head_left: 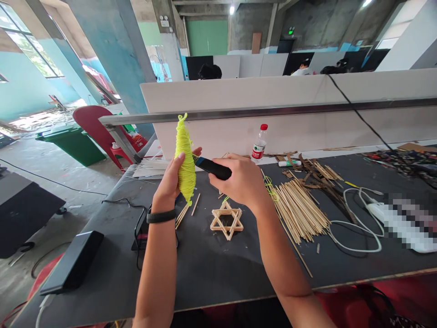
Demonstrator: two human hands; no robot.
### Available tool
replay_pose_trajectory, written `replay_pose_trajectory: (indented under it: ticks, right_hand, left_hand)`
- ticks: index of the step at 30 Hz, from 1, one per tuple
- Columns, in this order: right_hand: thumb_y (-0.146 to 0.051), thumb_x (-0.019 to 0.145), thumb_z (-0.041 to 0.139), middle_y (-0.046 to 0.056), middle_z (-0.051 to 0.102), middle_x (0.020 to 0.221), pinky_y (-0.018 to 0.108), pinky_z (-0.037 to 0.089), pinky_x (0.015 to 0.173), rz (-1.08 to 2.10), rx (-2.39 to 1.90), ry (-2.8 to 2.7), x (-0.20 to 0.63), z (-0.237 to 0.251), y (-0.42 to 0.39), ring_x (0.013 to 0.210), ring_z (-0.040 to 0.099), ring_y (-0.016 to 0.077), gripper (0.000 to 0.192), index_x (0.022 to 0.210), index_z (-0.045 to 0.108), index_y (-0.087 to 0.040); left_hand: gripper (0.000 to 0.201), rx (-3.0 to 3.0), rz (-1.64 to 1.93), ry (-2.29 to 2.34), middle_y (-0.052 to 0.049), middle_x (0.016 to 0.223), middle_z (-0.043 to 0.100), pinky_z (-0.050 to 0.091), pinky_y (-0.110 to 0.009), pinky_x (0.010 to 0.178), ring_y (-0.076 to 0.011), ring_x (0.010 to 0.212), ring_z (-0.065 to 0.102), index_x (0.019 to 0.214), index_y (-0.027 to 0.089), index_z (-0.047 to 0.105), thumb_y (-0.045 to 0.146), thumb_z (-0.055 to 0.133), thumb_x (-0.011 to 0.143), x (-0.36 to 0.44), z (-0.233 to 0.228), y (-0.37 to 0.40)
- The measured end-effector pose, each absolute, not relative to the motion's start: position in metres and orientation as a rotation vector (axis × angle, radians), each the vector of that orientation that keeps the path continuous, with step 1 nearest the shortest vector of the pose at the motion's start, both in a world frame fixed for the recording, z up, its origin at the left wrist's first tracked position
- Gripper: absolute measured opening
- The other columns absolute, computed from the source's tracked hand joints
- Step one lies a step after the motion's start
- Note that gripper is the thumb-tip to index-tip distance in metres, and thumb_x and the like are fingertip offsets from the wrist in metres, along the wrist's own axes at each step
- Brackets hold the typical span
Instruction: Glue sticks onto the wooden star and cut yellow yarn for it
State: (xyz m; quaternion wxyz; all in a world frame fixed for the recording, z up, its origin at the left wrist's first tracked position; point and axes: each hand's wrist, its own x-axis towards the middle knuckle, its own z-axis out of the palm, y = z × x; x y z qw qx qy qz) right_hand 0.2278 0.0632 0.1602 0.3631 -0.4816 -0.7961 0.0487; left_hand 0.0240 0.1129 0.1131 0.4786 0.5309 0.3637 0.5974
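On my feed, mid-frame, the left hand (172,175) grips a neon-yellow spindle of yarn (186,166); beside it the right hand (241,178) clasps a black-handled tool (215,169) (a cutter, I'd guess; its tip is hard to see). Below centre, a pale wooden-stick star (226,212) looks assembled on the dark-grey bench (211,273), but the yarn seems uncut. I can't read the red-and-white label (258,149) on the clear plastic bottle (262,136).

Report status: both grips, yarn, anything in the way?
Left grip closed on yellow yarn bundle. Right grip holds black-handled tool, tip at bundle. Nothing seen blocking either.
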Motion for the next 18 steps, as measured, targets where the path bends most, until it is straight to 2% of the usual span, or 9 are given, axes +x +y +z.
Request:
replay_pose_trajectory:
  ticks: [2,4,9,13,18]
  right_hand:
    - [-0.039,0.09,0.06,0.005,0.072,0.088,0.033,0.043,0.07,0.126,-1.232,-2.055,0.2291,0.1625,0.0609,0.081,0.064,0.0218,0.029,0.107,0.081,-0.028]
    - [-0.039,0.09,0.061,0.005,0.072,0.088,0.033,0.043,0.071,0.135,-1.234,-2.047,0.2304,0.1643,0.0589,0.081,0.064,0.0214,0.029,0.108,0.081,-0.028]
    - [-0.041,0.088,0.063,0.005,0.074,0.094,0.033,0.044,0.073,0.167,-1.253,-1.997,0.2339,0.165,0.0579,0.086,0.067,0.0227,0.035,0.115,0.081,-0.029]
    - [-0.044,0.088,0.063,0.005,0.076,0.099,0.034,0.046,0.074,0.182,-1.26,-1.984,0.2358,0.1642,0.0587,0.09,0.068,0.0233,0.038,0.119,0.08,-0.029]
    - [-0.043,0.088,0.063,0.005,0.076,0.099,0.035,0.046,0.074,0.171,-1.278,-1.979,0.2362,0.1626,0.0614,0.091,0.068,0.0245,0.037,0.117,0.08,-0.028]
  left_hand:
    - [0.063,1.294,1.446,0.849,-0.015,0.116,0.078,0.056,-0.039,0.096,-0.0302,0.123,0.067,0.125,0.016,0.07,0.065,0.057,0.089,0.0275,0.1133,0.1118]
    - [0.062,1.262,1.456,0.819,-0.015,0.11,0.079,0.058,-0.041,0.095,-0.0305,0.117,0.07,0.121,0.016,0.07,0.067,0.056,0.087,0.0301,0.1129,0.1119]
    - [0.052,1.157,1.494,0.832,-0.008,0.088,0.077,0.062,-0.038,0.076,-0.0263,0.089,0.076,0.101,0.02,0.066,0.069,0.063,0.082,0.0302,0.1116,0.1142]
    - [0.055,1.177,1.405,0.841,-0.006,0.071,0.071,0.061,-0.035,0.064,-0.0244,0.071,0.074,0.092,0.02,0.064,0.074,0.06,0.082,0.0278,0.113,0.1133]
    - [0.053,1.205,1.416,0.914,-0.005,0.069,0.071,0.054,-0.03,0.052,-0.0206,0.062,0.072,0.097,0.02,0.062,0.072,0.059,0.084,0.0288,0.1169,0.1115]
